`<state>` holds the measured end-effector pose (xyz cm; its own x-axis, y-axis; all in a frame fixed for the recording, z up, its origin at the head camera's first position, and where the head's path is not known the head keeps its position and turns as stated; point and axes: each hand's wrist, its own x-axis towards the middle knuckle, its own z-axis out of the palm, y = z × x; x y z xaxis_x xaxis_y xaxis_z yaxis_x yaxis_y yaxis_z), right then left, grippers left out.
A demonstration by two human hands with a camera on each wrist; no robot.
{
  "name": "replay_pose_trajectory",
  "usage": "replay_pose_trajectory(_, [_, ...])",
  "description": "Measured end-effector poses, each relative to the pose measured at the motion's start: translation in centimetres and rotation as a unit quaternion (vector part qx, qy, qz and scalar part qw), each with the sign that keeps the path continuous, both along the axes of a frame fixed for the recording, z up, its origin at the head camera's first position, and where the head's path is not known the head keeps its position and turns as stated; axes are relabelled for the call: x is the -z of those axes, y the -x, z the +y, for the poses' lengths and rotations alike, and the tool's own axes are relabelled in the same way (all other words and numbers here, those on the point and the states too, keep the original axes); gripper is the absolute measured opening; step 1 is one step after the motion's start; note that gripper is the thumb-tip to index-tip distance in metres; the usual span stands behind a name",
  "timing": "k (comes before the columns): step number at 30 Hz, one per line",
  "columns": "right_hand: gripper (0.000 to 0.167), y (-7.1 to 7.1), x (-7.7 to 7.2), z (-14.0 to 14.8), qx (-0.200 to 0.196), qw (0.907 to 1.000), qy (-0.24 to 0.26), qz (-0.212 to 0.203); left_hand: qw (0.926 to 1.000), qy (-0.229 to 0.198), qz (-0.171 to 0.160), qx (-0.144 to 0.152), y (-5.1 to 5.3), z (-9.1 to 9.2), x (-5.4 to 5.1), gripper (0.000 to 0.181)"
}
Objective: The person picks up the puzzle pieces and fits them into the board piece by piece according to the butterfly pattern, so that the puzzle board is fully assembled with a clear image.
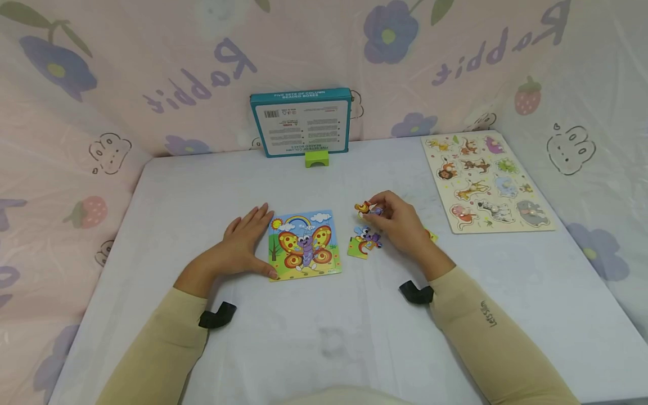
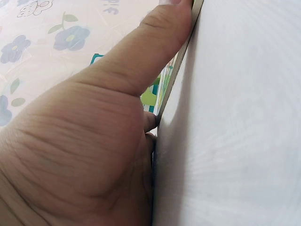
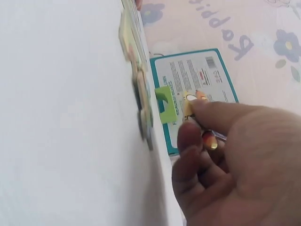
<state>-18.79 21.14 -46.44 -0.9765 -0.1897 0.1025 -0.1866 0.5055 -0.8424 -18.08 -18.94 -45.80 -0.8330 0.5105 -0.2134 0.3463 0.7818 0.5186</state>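
Observation:
A square butterfly picture puzzle (image 1: 306, 246) lies flat on the white table in the head view. My left hand (image 1: 238, 247) rests along its left side with fingers spread, the thumb on the lower left corner. In the left wrist view the thumb (image 2: 141, 61) lies against the puzzle's thin edge (image 2: 181, 59). My right hand (image 1: 402, 225) pinches small coloured puzzle pieces (image 1: 362, 208) between thumb and fingers, above the table; how many is unclear. Loose puzzle pieces (image 1: 358, 249) lie below that hand, right of the picture. A yellow-green bit (image 1: 432, 235) shows past the wrist, partly hidden.
Upright at the back stands a teal-edged box (image 1: 304, 126) with a green stand (image 1: 316, 159) at its foot. To the right lies a wooden animal peg board (image 1: 488, 183). Patterned cloth walls (image 1: 314, 50) enclose the table (image 1: 283, 337) at the back and sides.

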Motion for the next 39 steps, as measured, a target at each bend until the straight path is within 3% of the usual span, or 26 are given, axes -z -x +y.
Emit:
replay_pose_trajectory(14, [0.022, -1.4, -0.1, -2.6, -0.051, 0.9930, 0.094, -0.049, 1.0000, 0.004, -0.003, -0.002, 0.1, 0.1, 0.0, 0.150])
replay_pose_trajectory(26, [0.031, -2.4, -0.2, -4.2, -0.099, 0.9852, 0.119, -0.072, 0.9999, 0.011, -0.003, -0.002, 0.0, 0.1, -0.1, 0.151])
replay_pose_trajectory(31, [0.026, -2.8, -0.1, -4.9, -0.113, 0.9804, 0.143, -0.075, 0.9999, 0.012, -0.002, 0.000, 0.1, 0.0, 0.0, 0.152])
replay_pose_trajectory(39, [0.027, -3.3, 0.3, -5.7, -0.138, 0.9787, 0.119, -0.095, 0.9999, 0.013, -0.004, -0.001, 0.1, 0.0, 0.0, 0.152])
